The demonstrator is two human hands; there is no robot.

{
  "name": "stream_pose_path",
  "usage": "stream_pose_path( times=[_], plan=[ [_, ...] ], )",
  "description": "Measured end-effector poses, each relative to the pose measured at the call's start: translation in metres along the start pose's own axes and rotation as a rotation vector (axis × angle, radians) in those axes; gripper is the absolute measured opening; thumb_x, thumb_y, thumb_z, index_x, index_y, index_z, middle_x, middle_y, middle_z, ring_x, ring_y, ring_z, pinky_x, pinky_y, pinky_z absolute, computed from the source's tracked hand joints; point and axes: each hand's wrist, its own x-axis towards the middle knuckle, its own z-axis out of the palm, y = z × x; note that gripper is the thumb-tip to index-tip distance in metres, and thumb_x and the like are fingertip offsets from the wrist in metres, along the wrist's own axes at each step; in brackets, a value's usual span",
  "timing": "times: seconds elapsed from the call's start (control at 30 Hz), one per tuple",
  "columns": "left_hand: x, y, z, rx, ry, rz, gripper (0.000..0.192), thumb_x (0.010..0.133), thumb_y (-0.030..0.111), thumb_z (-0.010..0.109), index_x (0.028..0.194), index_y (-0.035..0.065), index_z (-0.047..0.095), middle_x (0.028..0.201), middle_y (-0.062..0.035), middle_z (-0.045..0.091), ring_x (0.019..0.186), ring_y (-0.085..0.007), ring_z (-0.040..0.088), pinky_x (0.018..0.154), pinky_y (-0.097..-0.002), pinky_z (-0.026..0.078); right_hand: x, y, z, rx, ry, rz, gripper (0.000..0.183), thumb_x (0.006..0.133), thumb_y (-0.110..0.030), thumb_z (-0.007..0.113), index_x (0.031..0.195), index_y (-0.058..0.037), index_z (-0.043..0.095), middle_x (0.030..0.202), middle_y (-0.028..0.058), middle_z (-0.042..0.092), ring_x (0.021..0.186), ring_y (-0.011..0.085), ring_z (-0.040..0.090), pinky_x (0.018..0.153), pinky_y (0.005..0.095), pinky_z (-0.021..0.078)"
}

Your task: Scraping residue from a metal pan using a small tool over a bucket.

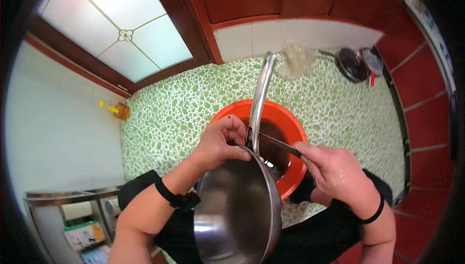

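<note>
My left hand grips the rim of a metal pan beside the base of its handle, thumb inside the rim. The pan is tilted on edge, with its shiny metal handle pointing away from me. My right hand holds a thin, dark metal tool, perhaps a knife; its far end meets the pan handle near the joint or passes behind it. Below is an orange plastic basin with dark water in it, partly hidden by the pan.
On the pebble-patterned floor lie a crumpled plastic bag and a dark pan near the far wall. An oil bottle stands by the left wall. A shelf unit is at lower left, a frosted-glass door at upper left.
</note>
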Motion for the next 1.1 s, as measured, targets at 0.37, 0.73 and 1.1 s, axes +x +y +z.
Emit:
stream_pose_path(
  times=[0.37,0.73,1.1],
  plan=[
    [-0.006,0.008,0.009,0.037,-0.064,0.02,0.042,0.075,-0.001,0.091,0.101,0.0033,0.059,0.084,-0.0029,0.069,0.077,-0.0087,0.066,0.068,-0.0241,0.051,0.0,-0.01,0.004,0.038,-0.053,-0.004,0.033,0.101,-0.014,0.067,0.134,-0.0133,0.068,0.086,0.0131,0.071,0.069,0.0372,0.07,0.06,0.0455,0.0572],
    [-0.011,0.015,0.004,0.047,-0.041,0.034,0.038,0.075,0.0,0.092,0.1,0.0014,0.064,0.089,-0.0034,0.071,0.08,-0.0093,0.069,0.069,-0.0236,0.053,0.002,-0.023,0.003,-0.05,-0.138,-0.037,0.037,0.099,-0.016,0.068,0.136,-0.0169,0.067,0.085,0.0105,0.07,0.064,0.0356,0.07,0.055,0.0456,0.0567],
    [-0.014,0.015,0.005,0.12,-0.022,0.009,0.033,0.074,0.004,0.095,0.093,0.0038,0.068,0.084,0.0004,0.07,0.075,-0.0068,0.064,0.067,-0.0243,0.049,-0.003,-0.027,0.004,-0.072,-0.096,-0.009,0.038,0.099,-0.016,0.068,0.137,-0.019,0.066,0.084,0.0108,0.069,0.066,0.0349,0.07,0.056,0.045,0.0575]
  ],
)
